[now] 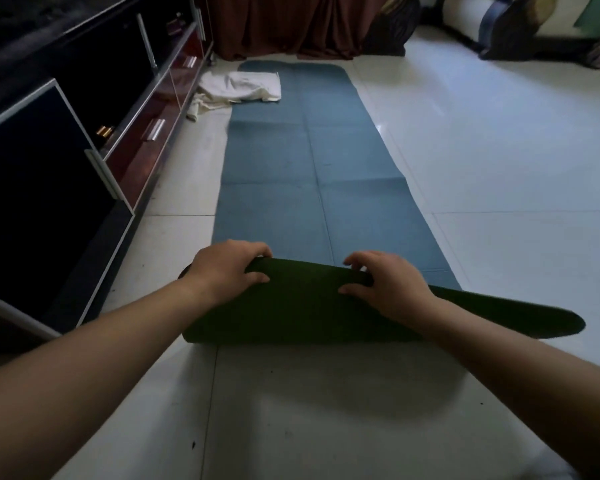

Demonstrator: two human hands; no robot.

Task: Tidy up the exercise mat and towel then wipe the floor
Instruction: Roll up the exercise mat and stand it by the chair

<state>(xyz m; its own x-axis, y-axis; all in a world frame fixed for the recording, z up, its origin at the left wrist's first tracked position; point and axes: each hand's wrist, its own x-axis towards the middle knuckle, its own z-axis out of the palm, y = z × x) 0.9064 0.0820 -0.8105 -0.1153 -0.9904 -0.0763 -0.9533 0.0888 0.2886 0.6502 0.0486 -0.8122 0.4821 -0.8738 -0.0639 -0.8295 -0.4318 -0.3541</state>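
The towel [238, 87] lay crumpled at the far left corner of the mat [312, 174], partly on it, by the cabinet [84, 140]. Left hand [222, 271] and right hand [388, 285] curled their fingers over the near end's first fold. The fold ran skewed, right side trailing, so the roll could have coned, and later swallowed the towel.

mat [312, 174]: matt blue foam, green underside | towel [243, 86]: white cloth | floor [482, 161]: glossy tile
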